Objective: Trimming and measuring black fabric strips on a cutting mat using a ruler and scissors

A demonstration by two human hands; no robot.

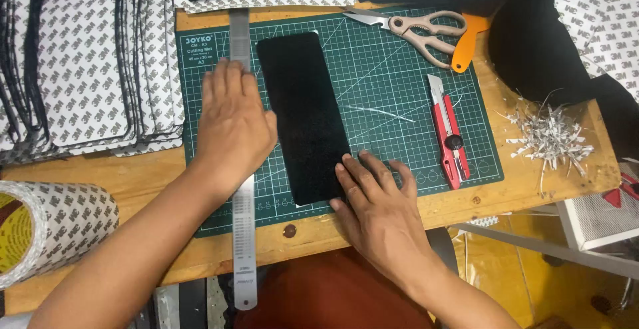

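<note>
Grip released on both sides: left hand (pixel 234 124) flat on a steel ruler (pixel 242 189), right hand (pixel 379 204) spread, fingertips touching the near right corner of a black strip (pixel 303 112). Strip lying lengthwise on a green cutting mat (pixel 386 82) atop the wooden worktop (pixel 133 176), just right of the ruler. Right on the mat, a red utility knife (pixel 449 132); far right, scissors (pixel 416 29). No containers visible.

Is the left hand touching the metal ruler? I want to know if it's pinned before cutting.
Touching. The head view shows the left hand lying flat across the metal ruler, covering its middle, beside the black strip.
</note>
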